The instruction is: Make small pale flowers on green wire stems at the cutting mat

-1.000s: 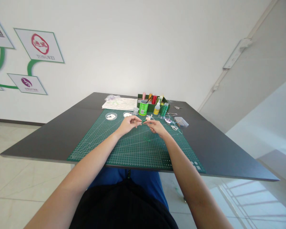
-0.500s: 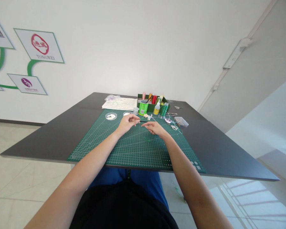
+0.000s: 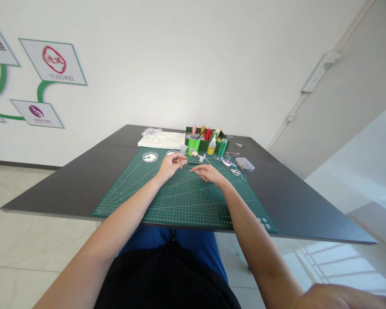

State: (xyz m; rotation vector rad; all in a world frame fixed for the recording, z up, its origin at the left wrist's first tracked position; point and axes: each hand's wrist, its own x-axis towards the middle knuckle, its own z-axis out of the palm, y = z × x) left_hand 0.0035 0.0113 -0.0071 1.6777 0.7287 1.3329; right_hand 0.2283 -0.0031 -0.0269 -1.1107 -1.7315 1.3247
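Observation:
My left hand (image 3: 173, 165) is over the cutting mat (image 3: 180, 201), fingertips pinched on the left end of a thin dark stick (image 3: 193, 163). The stick lies level and its right end passes behind my other hand. Facing it from the right, my right hand (image 3: 207, 172) has its index finger pointing left and its other fingers curled. Its fingertips are closed together; whatever is in them is too small to name. A little green thread (image 3: 198, 187) lies on the mat below the hands. Just beyond them are small pale flower pieces (image 3: 201, 158).
Behind stand a green can (image 3: 193, 145), a glue bottle (image 3: 211, 146), a green thread spool (image 3: 221, 147) and a box of spools (image 3: 188, 130). Scissors (image 3: 235, 172) and a clear case (image 3: 245, 164) lie right; a dish (image 3: 150, 157) left. Another person's blurred hand (image 3: 341, 297) shows bottom right.
My left hand has shifted slightly left, so the gap between my hands is a little wider. My right hand is almost still. A blurred hand has come in at the bottom right.

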